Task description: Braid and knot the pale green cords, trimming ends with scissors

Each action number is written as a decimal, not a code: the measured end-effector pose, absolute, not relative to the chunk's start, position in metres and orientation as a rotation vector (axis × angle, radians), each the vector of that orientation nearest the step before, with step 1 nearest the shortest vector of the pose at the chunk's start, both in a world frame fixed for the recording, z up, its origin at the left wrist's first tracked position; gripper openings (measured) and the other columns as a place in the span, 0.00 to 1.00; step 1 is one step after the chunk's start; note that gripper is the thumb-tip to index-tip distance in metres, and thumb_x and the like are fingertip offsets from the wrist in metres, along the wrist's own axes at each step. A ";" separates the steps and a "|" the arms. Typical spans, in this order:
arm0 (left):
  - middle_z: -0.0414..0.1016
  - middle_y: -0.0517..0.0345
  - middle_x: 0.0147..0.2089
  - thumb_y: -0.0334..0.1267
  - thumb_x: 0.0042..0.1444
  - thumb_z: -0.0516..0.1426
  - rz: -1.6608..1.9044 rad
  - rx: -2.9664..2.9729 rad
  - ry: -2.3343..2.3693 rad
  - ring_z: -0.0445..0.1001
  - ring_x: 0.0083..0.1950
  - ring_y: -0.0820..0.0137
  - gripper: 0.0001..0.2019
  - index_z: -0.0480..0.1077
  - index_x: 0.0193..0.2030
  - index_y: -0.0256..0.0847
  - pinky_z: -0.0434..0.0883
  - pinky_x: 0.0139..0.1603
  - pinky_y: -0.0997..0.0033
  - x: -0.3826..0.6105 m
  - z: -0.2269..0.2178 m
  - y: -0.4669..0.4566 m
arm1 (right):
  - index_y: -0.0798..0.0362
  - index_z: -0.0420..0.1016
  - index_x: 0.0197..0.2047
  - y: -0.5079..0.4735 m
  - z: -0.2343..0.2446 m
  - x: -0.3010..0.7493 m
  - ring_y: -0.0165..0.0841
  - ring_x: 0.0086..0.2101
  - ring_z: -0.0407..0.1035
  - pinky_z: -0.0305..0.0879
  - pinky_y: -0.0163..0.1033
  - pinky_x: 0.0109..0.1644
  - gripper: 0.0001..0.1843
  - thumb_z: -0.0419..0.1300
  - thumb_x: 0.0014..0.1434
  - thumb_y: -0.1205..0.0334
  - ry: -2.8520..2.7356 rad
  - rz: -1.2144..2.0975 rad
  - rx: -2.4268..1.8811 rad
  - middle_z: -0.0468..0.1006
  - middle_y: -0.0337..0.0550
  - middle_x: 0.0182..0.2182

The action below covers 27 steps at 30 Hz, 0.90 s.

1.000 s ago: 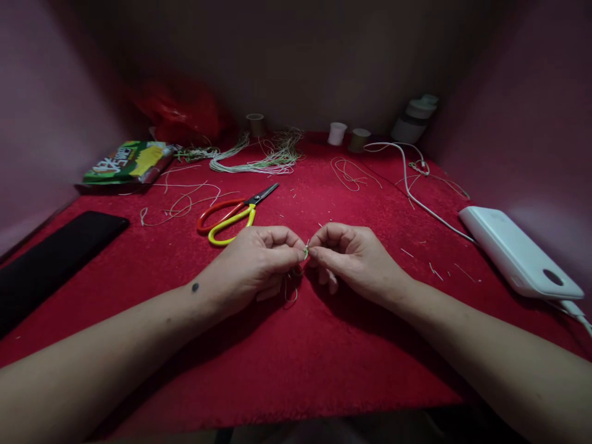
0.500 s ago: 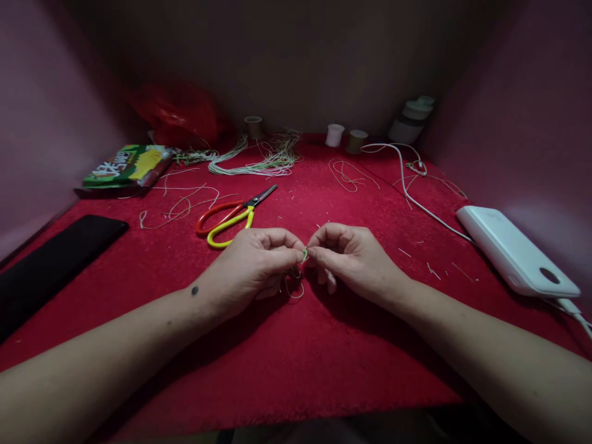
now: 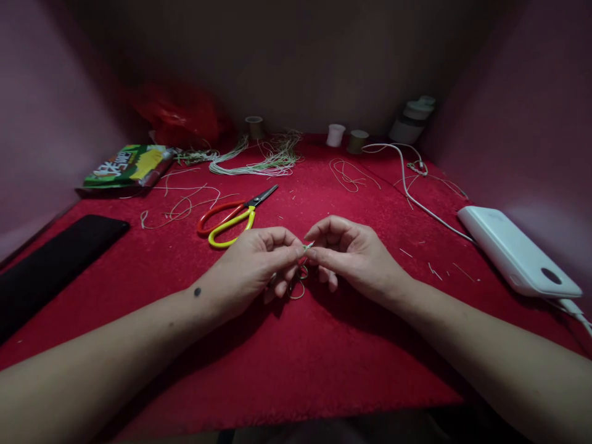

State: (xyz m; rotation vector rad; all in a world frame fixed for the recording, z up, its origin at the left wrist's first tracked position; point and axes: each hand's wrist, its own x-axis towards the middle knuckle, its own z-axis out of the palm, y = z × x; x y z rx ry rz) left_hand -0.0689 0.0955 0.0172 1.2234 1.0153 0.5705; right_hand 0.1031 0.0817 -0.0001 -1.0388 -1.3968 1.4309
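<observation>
My left hand (image 3: pixel 268 259) pinches a small piece of green and white cord (image 3: pixel 307 246) between thumb and forefinger. Thin loops of the same cord (image 3: pixel 297 288) dangle below the fingertips, just above the red cloth. Facing it, my right hand (image 3: pixel 354 253) has its thumb and forefinger apart, with the cord's pale end in the gap near the thumb tip. Whether the thumb touches the cord I cannot tell. Beyond my left hand lie scissors (image 3: pixel 238 216) with one red and one yellow handle, blades pointing away to the right.
Red cloth (image 3: pixel 296 370) covers the table. Behind lie a bundle of pale cords (image 3: pixel 259 163), spools (image 3: pixel 335 135), a bottle (image 3: pixel 411 120), a red plastic bag (image 3: pixel 180 114) and a green packet (image 3: pixel 127 166). A black phone-like slab (image 3: pixel 60 265) is left; a white power bank (image 3: pixel 518 250) with cable is right.
My right thumb and forefinger have parted, the forefinger lifting slightly. A pale cord end now shows between them. My left hand keeps its pinch, its lower fingers shifted a little.
</observation>
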 end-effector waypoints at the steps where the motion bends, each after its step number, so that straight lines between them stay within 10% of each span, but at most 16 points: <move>1: 0.66 0.66 0.17 0.40 0.55 0.58 0.567 1.237 1.017 0.61 0.14 0.81 0.09 0.66 0.29 0.38 0.57 0.12 0.84 -0.069 0.017 0.095 | 0.56 0.68 0.38 0.082 0.000 0.103 0.22 0.17 0.64 0.62 0.27 0.16 0.10 0.63 0.53 0.64 -1.417 1.413 -1.026 0.71 0.34 0.23; 27: 0.64 0.67 0.14 0.38 0.56 0.57 0.549 1.175 1.022 0.53 0.11 0.84 0.08 0.68 0.27 0.38 0.51 0.10 0.84 -0.066 0.020 0.094 | 0.57 0.68 0.34 0.077 0.001 0.103 0.22 0.18 0.62 0.61 0.26 0.16 0.04 0.56 0.59 0.65 -1.516 1.265 -1.045 0.68 0.34 0.21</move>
